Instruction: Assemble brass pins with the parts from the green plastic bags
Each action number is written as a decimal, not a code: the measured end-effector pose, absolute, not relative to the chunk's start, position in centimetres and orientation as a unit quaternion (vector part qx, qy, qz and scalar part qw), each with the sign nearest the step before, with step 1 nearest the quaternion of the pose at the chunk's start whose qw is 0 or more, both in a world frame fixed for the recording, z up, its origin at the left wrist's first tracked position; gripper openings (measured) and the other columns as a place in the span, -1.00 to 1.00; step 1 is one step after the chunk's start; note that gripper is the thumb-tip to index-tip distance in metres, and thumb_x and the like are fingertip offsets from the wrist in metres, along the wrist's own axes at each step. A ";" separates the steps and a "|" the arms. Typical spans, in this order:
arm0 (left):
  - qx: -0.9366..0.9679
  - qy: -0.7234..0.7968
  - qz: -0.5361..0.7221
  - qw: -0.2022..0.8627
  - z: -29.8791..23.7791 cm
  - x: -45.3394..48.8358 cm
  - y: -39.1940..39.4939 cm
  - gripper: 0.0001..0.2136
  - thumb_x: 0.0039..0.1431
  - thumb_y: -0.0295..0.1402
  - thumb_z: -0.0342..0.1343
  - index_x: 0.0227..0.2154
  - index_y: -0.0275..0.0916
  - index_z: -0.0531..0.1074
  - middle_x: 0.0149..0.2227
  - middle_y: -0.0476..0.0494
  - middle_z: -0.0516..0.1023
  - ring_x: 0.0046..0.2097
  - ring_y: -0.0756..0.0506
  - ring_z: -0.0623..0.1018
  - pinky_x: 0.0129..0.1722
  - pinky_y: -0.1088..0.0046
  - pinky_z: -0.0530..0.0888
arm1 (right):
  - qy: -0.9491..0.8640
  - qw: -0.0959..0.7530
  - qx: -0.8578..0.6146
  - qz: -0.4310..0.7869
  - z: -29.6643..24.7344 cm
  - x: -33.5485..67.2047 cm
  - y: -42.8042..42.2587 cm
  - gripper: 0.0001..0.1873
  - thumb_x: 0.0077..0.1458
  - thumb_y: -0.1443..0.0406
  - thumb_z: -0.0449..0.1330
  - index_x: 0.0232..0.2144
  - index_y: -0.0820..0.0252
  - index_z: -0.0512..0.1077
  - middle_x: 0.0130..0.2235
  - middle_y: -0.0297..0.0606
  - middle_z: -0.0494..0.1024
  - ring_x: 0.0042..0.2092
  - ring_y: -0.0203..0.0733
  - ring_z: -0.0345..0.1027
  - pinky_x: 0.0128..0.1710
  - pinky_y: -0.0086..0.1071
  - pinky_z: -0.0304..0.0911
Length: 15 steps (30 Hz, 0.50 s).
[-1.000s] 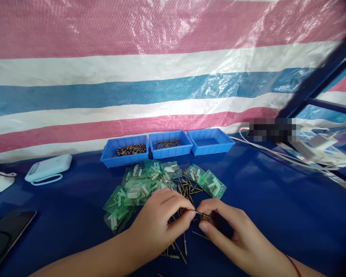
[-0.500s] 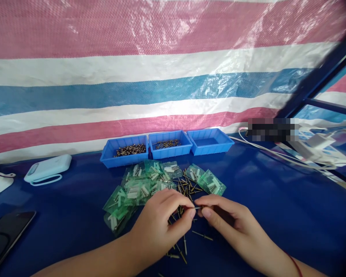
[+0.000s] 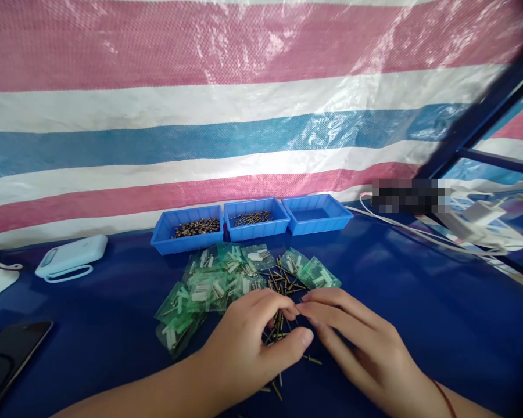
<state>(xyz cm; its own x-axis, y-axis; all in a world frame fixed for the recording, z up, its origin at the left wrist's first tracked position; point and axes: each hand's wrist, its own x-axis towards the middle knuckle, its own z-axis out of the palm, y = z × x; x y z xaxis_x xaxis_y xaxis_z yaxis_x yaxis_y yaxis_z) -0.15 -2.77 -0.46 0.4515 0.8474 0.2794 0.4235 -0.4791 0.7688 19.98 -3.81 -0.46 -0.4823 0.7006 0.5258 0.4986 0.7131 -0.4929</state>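
Observation:
My left hand (image 3: 257, 331) is over the scattered blind rivets (image 3: 283, 281), its thumb spread well apart from the curled fingers. Nothing shows in that gap except rivets lying on the table below. From the other side comes my right hand (image 3: 361, 342), fingers stretched out, the fingertips meeting the left index finger. Its thumb lies partly under those fingers, and I see no rivet in it. Beside the left hand is a pile of small green-tinted clear bags (image 3: 209, 287) holding white plugs and metal pieces. Two more such bags (image 3: 320, 273) lie beyond the right hand.
Behind the bags stand three blue bins: the left bin (image 3: 187, 244) holds brassy metal parts, the middle bin (image 3: 259, 232) rivets, the right bin (image 3: 322, 223) nothing visible. A phone (image 3: 15, 360) and a light-blue device (image 3: 72, 255) lie left. Cables and a power strip (image 3: 501, 232) are right.
The thin metal rivet pinched between both hands is no longer visible. My left thumb has moved away from its fingers, and the right fingers have straightened towards the left hand.

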 end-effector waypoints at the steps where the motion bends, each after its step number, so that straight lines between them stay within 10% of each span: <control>1: 0.790 0.405 0.327 0.324 -0.5 -0.1 -2.8 -0.89 0.13 -0.32 0.17 -0.31 -0.23 0.44 -0.41 -0.02 0.48 -0.37 -0.04 0.46 -0.32 0.45 0.40 | -0.858 0.360 -0.349 0.112 -0.5 20.0 -3.9 -0.69 0.17 0.46 0.09 -0.05 0.15 0.43 -0.10 -0.14 0.49 -0.06 -0.17 0.43 -0.11 -0.42 0.40; 9: 0.808 0.377 0.306 0.333 0.3 -0.1 -1.6 -0.91 0.25 -0.37 0.08 -0.31 -0.20 0.47 -0.34 0.01 0.56 -0.28 -0.01 0.52 -0.23 0.46 0.41 | -0.868 0.364 -0.333 0.061 -0.8 20.0 -3.3 -0.58 0.12 0.44 0.19 0.04 0.15 0.31 -0.09 -0.15 0.49 -0.06 -0.14 0.41 -0.07 -0.31 0.36; 15: 0.817 0.425 0.363 0.140 2.4 -1.4 5.6 -0.87 0.29 -0.38 0.04 -0.24 -0.19 0.49 -0.25 -0.03 0.59 -0.19 -0.06 0.52 -0.17 0.37 0.40 | -0.833 0.382 -0.397 0.053 -1.0 20.2 -2.7 -0.54 0.11 0.39 0.19 0.06 0.13 0.23 -0.04 -0.10 0.45 0.01 -0.05 0.35 -0.04 -0.20 0.33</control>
<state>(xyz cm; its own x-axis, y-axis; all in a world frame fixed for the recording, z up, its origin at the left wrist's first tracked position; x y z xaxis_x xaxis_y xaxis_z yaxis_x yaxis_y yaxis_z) -1.40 5.57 2.37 0.3744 0.7965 0.4747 0.5933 -0.5992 0.5375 20.18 -2.68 -0.99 -0.3940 0.7015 0.5939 0.6209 0.6795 -0.3907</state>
